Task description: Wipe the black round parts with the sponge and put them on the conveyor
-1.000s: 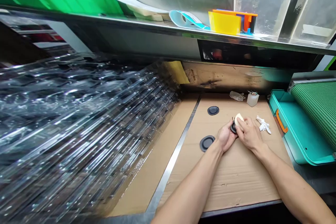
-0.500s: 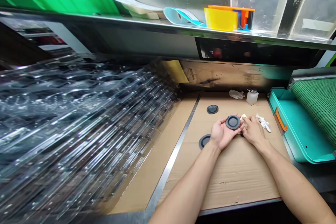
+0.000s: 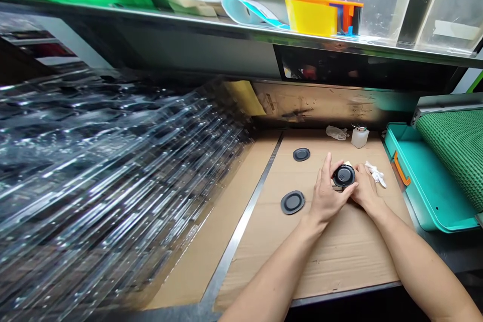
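Black disc (image 3: 343,176), in process, is clamped in my left hand (image 3: 326,193) above the tabletop (image 3: 339,261); my right hand (image 3: 365,187) is beside it, grip hidden. Whether two flat discs (image 3: 293,202) nearby are done, I cannot tell.

No text legible; faint markings (image 3: 343,177) on held black disc (image 3: 343,171) too small to read.

The place looks like a factory workshop: a green conveyor belt (image 3: 455,141) shows at the right edge beside a teal bin (image 3: 430,181), and clear plastic trays (image 3: 151,176) crowd the left. Small black parts (image 3: 293,202) lie on the cardboard-covered counter (image 3: 354,256), with a metal shelf (image 3: 211,25) above its far side.
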A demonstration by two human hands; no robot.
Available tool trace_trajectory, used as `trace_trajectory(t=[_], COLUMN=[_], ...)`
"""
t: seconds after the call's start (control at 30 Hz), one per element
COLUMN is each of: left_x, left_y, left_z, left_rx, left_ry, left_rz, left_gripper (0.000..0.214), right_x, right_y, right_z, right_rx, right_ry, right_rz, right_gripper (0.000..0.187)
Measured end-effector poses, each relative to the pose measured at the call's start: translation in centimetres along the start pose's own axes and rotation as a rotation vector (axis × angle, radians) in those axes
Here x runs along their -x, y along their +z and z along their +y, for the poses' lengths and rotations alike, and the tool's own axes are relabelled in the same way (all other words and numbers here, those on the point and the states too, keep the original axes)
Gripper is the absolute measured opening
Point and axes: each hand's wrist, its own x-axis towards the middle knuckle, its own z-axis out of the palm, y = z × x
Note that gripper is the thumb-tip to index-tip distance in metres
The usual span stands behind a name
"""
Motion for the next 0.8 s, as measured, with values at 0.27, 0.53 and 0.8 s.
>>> trace_trajectory(t=[0.27,0.53,0.8], left_x=[0.0,0.1,-3.0], left_y=[0.0,-0.1,-3.0], left_z=[-0.2,-0.3,-1.7], left_rx=[-0.036,0.010,-0.707], left_ry=[-0.004,-0.004,0.157], left_rz=[-0.063,-0.033,-0.163], left_gripper=[0.103,0.078,0.015], right_x=[0.0,0.0,-0.5], right_y=[0.3,0.1,0.8], right_z=[0.3,0.3,1.0], right_rx=[-0.036,-0.009,0.028], right_ry=[-0.010,-0.033,-0.098], right_rz=[0.028,0.036,0.142], right_gripper=[0.026,0.026,0.039])
